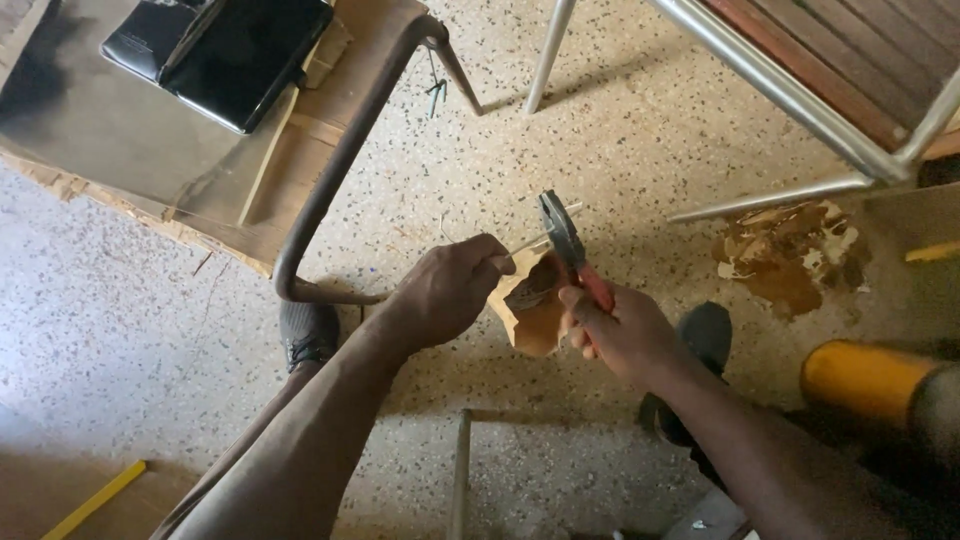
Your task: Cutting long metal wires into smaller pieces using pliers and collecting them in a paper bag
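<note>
My left hand (445, 288) pinches a thin pale stick (530, 240) that points up and to the right. My right hand (620, 330) grips red-handled pliers (570, 245), whose dark jaws sit at the stick. Between the two hands hangs a torn piece of brown cardboard (530, 300); which hand holds it I cannot tell. Both hands are raised above a speckled terrazzo floor (620, 130).
A cardboard-covered bench with a bent metal leg (330, 190) stands at the upper left, with a black flat case (235, 50) on it. Metal chair legs (780, 90) cross the upper right. A yellow cylinder (865, 380) lies at the right, a yellow strip (95, 498) at the lower left.
</note>
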